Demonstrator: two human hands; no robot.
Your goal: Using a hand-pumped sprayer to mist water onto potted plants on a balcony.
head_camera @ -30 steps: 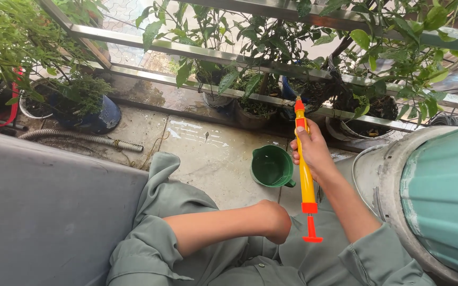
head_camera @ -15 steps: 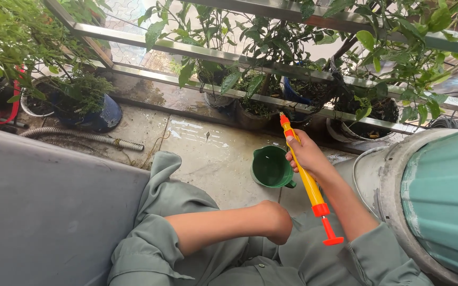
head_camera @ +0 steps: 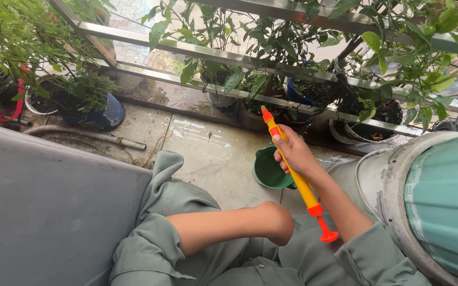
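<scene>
One hand, the right hand (head_camera: 292, 153), grips the yellow water syringe (head_camera: 291, 175) mid-barrel, nozzle aimed far-left toward the potted plants (head_camera: 255, 100). It sits above the green jug (head_camera: 269, 169). The left arm ends at the wrist; no hand shows.

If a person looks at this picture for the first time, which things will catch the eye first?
First the yellow and orange pump sprayer in the middle, gripped by the right hand and tilted, its tip toward the potted plants along the metal railing. Just below it a green cup stands on the wet concrete floor. At the right edge is a large teal drum.
</scene>
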